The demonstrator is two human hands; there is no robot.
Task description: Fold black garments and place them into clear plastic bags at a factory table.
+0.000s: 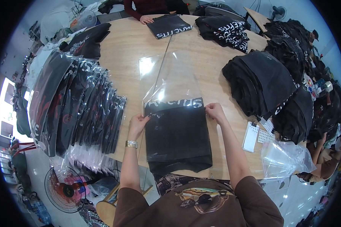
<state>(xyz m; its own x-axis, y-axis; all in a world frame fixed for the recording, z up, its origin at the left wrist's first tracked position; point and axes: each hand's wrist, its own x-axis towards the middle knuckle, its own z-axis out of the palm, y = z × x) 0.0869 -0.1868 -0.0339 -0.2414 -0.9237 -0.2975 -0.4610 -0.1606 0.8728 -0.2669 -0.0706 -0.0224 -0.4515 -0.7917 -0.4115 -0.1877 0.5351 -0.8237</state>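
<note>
Between the left hand and the right hand, the folded garment is black with a row of white lettering across its far end, the plastic bag is clear, and the tabletop is light tan. Left of the grip, the bagged stack is black with white lettering and red markings; right of it, the cloth pile is black. Nearer than the grip, the shirt is brown with a multicoloured print.

Pale wood table mid-frame, wooden stool lower left. Bright window or doorway at far left. Light tiled floor at lower right.
</note>
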